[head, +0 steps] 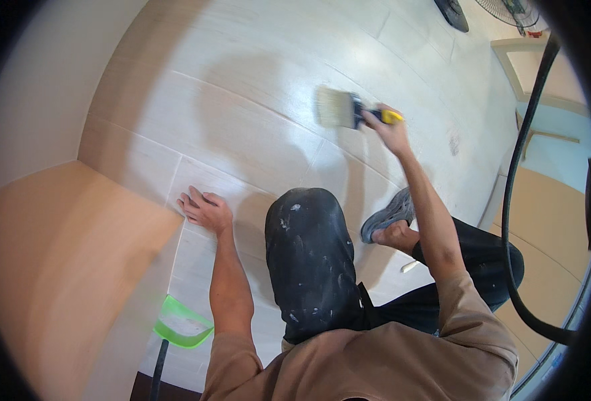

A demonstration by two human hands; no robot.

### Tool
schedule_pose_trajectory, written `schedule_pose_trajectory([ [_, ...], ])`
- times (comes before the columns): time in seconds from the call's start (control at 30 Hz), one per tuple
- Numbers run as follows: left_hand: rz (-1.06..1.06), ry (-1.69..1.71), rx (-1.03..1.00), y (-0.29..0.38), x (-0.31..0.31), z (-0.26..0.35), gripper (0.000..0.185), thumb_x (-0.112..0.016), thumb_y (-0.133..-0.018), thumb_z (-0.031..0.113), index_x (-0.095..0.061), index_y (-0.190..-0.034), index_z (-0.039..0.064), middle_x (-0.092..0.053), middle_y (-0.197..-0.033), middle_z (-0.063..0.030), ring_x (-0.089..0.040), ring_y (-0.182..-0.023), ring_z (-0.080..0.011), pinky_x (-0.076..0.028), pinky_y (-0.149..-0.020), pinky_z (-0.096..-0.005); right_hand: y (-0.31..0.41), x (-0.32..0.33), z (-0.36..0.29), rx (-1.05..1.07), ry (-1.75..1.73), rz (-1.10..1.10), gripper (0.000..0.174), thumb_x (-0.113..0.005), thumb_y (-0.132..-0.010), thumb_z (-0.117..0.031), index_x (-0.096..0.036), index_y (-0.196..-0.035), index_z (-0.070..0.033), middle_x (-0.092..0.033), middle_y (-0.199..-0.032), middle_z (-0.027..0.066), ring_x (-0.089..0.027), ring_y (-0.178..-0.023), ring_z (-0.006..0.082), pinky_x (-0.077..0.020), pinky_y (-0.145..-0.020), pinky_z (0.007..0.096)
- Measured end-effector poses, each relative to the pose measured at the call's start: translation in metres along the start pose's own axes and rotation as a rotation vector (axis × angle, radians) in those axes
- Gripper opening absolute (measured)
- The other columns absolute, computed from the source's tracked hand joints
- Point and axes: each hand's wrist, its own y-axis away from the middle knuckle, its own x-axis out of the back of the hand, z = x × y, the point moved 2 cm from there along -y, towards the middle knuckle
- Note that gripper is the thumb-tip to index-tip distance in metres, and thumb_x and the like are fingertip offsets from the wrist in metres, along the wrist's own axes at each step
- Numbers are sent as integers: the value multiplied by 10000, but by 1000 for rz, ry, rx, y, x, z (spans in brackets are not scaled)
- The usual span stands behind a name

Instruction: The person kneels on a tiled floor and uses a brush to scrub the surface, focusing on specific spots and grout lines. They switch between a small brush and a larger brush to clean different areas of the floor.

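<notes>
A wide, pale-bristled paintbrush [335,107] with a black and yellow handle is in my right hand [390,129]. The brush is blurred, and its bristles point left over the tiled floor [255,130]; I cannot tell whether they touch it. My left hand [206,209] holds nothing. Its fingers are spread and slightly bent beside the lower corner of the peach-coloured wall [75,250], seemingly close to that edge.
A green dustpan [184,328] with pale dust in it lies at lower left, its dark handle towards me. A black cable [518,145] arcs down the right side. A small white object [409,266] lies near my shoe [390,215]. A fan [511,11] stands at upper right.
</notes>
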Motion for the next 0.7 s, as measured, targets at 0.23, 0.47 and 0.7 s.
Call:
schedule_pose_trajectory([
  [0.23,19,15,-11,-3,2,-1,496,-544,-963,196,-523,-1450,105,-441,-1502,-247,-317,-1486,-438,-308,-1114,-610,40,24,-57,81,69,10,170,-721,-977,-211,-741,-976,-42,-702,-807,12,-619,-696,77,-514,-637,274],
  [0.47,1,-41,7,-1,-21,-11,495,-511,-985,232,-511,-1461,95,-427,-1518,-240,-306,-1500,-415,-305,-1132,-605,30,-141,-86,373,-87,-137,189,-746,-864,-102,-736,-1036,-23,-731,-857,141,-699,-787,244,-554,-723,369],
  [0.7,1,-39,-8,1,-8,-1,507,-525,-973,222,-496,-1465,103,-439,-1507,-232,-316,-1491,-423,-314,-1125,-601,65,49,5,125,374,-54,175,-727,-899,-79,-720,-1061,-12,-752,-900,160,-724,-782,221,-567,-738,338],
])
